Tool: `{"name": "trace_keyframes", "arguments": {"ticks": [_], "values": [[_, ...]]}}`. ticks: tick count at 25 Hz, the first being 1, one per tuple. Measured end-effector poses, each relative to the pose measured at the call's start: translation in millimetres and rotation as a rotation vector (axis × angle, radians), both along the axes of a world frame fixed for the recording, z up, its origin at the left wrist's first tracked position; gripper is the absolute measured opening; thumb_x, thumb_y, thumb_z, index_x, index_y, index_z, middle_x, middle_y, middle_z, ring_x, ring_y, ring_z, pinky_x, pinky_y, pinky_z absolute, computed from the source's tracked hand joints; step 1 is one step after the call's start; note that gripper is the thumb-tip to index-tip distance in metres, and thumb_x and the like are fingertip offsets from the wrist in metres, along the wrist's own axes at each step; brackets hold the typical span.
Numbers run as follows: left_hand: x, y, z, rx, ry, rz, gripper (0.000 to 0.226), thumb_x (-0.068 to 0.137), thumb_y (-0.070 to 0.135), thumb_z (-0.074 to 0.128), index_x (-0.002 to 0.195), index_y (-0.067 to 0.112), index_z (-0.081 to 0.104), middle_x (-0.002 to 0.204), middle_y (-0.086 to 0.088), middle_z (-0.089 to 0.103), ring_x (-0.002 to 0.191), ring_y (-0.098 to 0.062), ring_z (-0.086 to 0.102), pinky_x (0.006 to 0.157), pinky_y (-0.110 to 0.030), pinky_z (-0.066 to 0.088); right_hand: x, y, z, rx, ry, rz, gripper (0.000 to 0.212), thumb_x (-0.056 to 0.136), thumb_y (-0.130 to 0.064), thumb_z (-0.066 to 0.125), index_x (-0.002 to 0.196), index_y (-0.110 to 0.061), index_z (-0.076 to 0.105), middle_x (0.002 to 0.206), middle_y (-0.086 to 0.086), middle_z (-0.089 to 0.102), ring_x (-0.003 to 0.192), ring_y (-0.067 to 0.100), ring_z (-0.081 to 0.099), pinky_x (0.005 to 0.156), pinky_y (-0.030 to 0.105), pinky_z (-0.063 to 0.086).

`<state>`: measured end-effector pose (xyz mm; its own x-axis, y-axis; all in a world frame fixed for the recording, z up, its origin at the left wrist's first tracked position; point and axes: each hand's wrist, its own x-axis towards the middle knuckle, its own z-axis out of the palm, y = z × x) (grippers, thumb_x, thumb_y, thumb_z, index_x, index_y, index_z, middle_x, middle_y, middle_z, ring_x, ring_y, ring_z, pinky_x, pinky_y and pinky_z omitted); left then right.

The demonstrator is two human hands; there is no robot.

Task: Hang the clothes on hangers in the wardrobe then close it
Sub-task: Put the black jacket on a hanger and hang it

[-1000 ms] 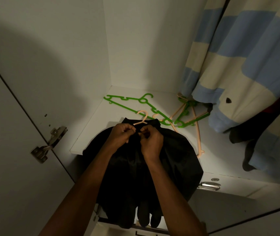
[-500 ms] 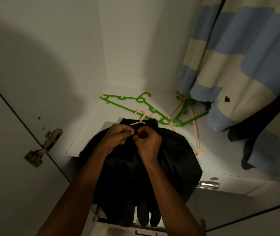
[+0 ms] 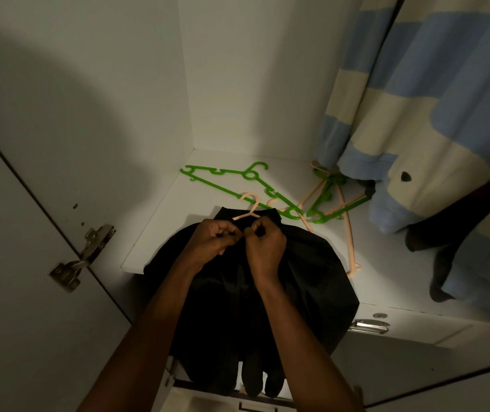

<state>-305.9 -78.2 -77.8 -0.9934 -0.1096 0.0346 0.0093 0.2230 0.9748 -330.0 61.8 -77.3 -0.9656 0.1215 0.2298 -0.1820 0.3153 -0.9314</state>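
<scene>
Black garment (image 3: 312, 281) lay draped over wardrobe shelf (image 3: 160, 233) edge, lower part hidden by arms. Left hand (image 3: 212, 243) & right hand (image 3: 264, 248) pinched its collar; peach hanger (image 3: 248, 208) mostly buried inside, hook showing.

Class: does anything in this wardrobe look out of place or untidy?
Yes. Spare hangers, green hangers and peach hangers, lie tangled across the wardrobe shelf instead of hanging up. Nothing looks damaged.
</scene>
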Motion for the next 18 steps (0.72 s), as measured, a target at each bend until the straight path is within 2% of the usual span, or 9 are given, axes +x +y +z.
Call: {"name": "trace_keyframes", "arguments": {"ticks": [3, 6, 8, 10, 13, 14, 16, 18], "values": [[0, 3, -1, 0.000, 0.024, 0.043, 0.004, 0.090, 0.009, 0.074, 0.089, 0.011, 0.078, 0.068, -0.014, 0.065, 0.057, -0.021, 0.049, 0.049, -0.023, 0.040, -2, 2, 0, 0.006, -0.003, 0.001, 0.012, 0.076, -0.005, 0.069, 0.075, -0.014, 0.062, 0.070, -0.006, 0.063, 0.066, 0.010, 0.060, 0.062, 0.029, 0.048], [0, 5, -4, -0.006, 0.038, 0.088, 0.005, 0.089, 0.007, 0.074, 0.088, 0.011, 0.077, 0.071, -0.015, 0.068, 0.057, -0.021, 0.052, 0.049, -0.023, 0.042, -5, 13, -1, 0.062, 0.043, -0.039, 0.012, 0.076, -0.006, 0.069, 0.081, -0.015, 0.064, 0.079, -0.004, 0.066, 0.073, 0.014, 0.061, 0.066, 0.030, 0.048], [0, 5, -4, -0.015, 0.037, 0.098, 0.005, 0.088, 0.009, 0.075, 0.087, 0.013, 0.077, 0.070, -0.016, 0.067, 0.055, -0.022, 0.052, 0.050, -0.023, 0.043, -12, 28, 0, 0.176, 0.083, -0.111, 0.018, 0.073, -0.008, 0.072, 0.087, -0.016, 0.064, 0.089, -0.001, 0.064, 0.083, 0.020, 0.062, 0.071, 0.033, 0.050], [-1, 5, -1, -0.011, 0.027, 0.123, 0.003, 0.088, 0.011, 0.076, 0.086, 0.012, 0.078, 0.071, -0.020, 0.067, 0.053, -0.022, 0.052, 0.050, -0.023, 0.041, -24, 47, 2, 0.354, 0.070, -0.153, 0.029, 0.071, -0.014, 0.078, 0.098, -0.015, 0.067, 0.103, 0.004, 0.062, 0.102, 0.026, 0.058, 0.082, 0.038, 0.050], [-10, 7, 5, 0.018, 0.097, 0.316, 0.006, 0.085, 0.016, 0.081, 0.084, 0.011, 0.078, 0.068, -0.006, 0.071, 0.055, -0.015, 0.060, 0.053, -0.025, 0.048, -38, 69, 3, 0.614, -0.087, -0.124, 0.049, 0.072, -0.034, 0.079, 0.117, -0.018, 0.067, 0.119, 0.007, 0.061, 0.118, 0.031, 0.049, 0.098, 0.043, 0.039], [-16, 6, 6, -0.049, 0.134, 0.382, 0.007, 0.082, 0.018, 0.084, 0.081, 0.015, 0.078, 0.068, -0.001, 0.071, 0.058, -0.013, 0.063, 0.057, -0.027, 0.052, -39, 72, 2, 0.658, -0.122, -0.112, 0.049, 0.073, -0.038, 0.077, 0.118, -0.019, 0.067, 0.120, 0.007, 0.061, 0.119, 0.031, 0.049, 0.100, 0.043, 0.037], [-31, 5, 10, -0.321, 0.154, 0.431, 0.013, 0.075, 0.025, 0.088, 0.077, 0.023, 0.075, 0.068, 0.006, 0.069, 0.063, -0.010, 0.064, 0.062, -0.029, 0.054, -38, 74, -2, 0.698, -0.117, -0.101, 0.042, 0.076, -0.037, 0.073, 0.114, -0.020, 0.068, 0.118, 0.007, 0.063, 0.117, 0.032, 0.050, 0.099, 0.043, 0.035], [-45, 4, 15, -0.618, 0.138, 0.378, 0.021, 0.068, 0.030, 0.090, 0.081, 0.028, 0.074, 0.082, 0.008, 0.068, 0.081, -0.012, 0.065, 0.069, -0.032, 0.055, -34, 73, -5, 0.714, -0.084, -0.102, 0.036, 0.078, -0.029, 0.069, 0.113, -0.019, 0.068, 0.116, 0.008, 0.064, 0.114, 0.032, 0.050, 0.097, 0.043, 0.035]]}}
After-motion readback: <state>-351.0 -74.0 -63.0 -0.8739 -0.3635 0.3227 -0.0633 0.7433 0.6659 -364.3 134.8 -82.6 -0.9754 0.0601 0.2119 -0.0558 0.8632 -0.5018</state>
